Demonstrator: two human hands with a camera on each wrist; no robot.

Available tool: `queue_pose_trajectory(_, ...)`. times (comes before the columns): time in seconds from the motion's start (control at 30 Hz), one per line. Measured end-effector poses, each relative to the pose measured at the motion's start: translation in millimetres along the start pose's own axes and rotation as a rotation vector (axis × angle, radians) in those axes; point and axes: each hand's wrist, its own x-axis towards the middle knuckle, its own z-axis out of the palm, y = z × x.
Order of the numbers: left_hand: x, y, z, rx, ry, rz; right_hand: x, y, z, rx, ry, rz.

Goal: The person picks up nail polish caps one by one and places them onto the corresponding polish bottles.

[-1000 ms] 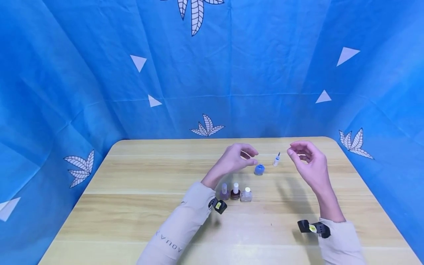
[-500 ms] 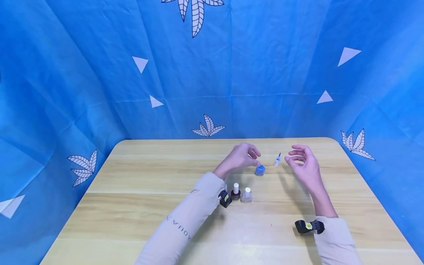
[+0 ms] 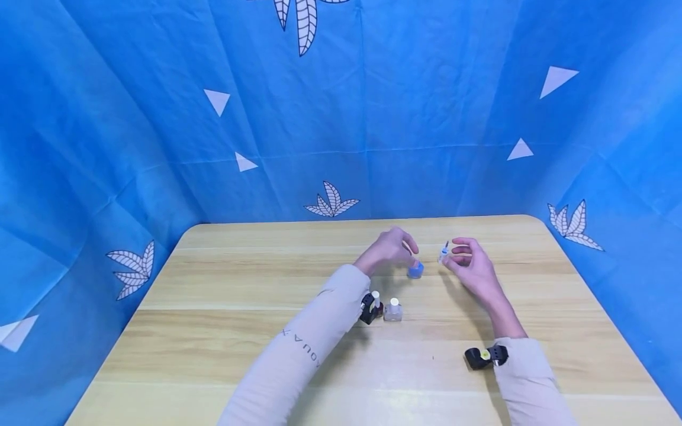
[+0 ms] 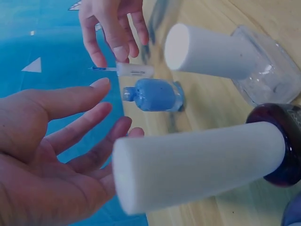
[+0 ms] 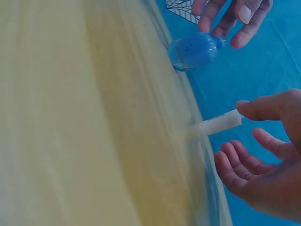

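An uncapped bottle of blue nail polish [image 3: 415, 271] stands on the table, its neck bare. My left hand [image 3: 392, 247] hovers just behind and left of it, fingers loosely bent and apart from the bottle in the left wrist view. To the bottle's right, the white brush cap [image 3: 441, 257] stands on end with its brush pointing up. My right hand [image 3: 472, 270] is right beside this cap [image 5: 221, 123], thumb close to its brush end and fingers spread on the other side. Whether the thumb touches the cap, I cannot tell.
Nearer me stand a clear nail polish bottle [image 3: 393, 313] and a dark one with a white cap [image 3: 376, 298], partly behind my left wrist. A purple bottle [image 4: 294, 213] shows at the left wrist view's corner. A blue curtain [image 3: 367, 118] hangs behind the wooden table [image 3: 213, 331].
My left hand has moved right and closer to the blue bottle. My right hand has moved left and down to the brush cap. The bottle and cap stand where they were.
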Motion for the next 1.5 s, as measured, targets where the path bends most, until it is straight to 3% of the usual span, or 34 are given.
queue_pose_trajectory(0.27, 3.3, 0.1, 5.0, 0.111, -0.015, -0.052, 5.0, 3.0, 7.7, -0.024, -0.030, 0.005)
queue_pose_trajectory(0.6, 8.7, -3.8, 2.6, 0.205, -0.067, -0.068, 11.9, 4.4, 18.1, -0.074, -0.021, -0.018)
queue_pose_trajectory(0.93, 12.8, -7.6, 6.4, 0.307, -0.059, -0.069, 15.4, -1.3, 24.8, -0.078, 0.001, -0.040)
queue_pose_trajectory(1.17, 13.6, -9.5, 8.3, 0.292, -0.052, -0.071, 14.4, 0.4, 24.0, -0.082, 0.021, -0.048)
queue_pose_trajectory(1.5, 15.4, -2.3, 6.4, 0.258, -0.070, 0.007, 10.9, 11.4, 13.5, -0.108, 0.029, -0.049)
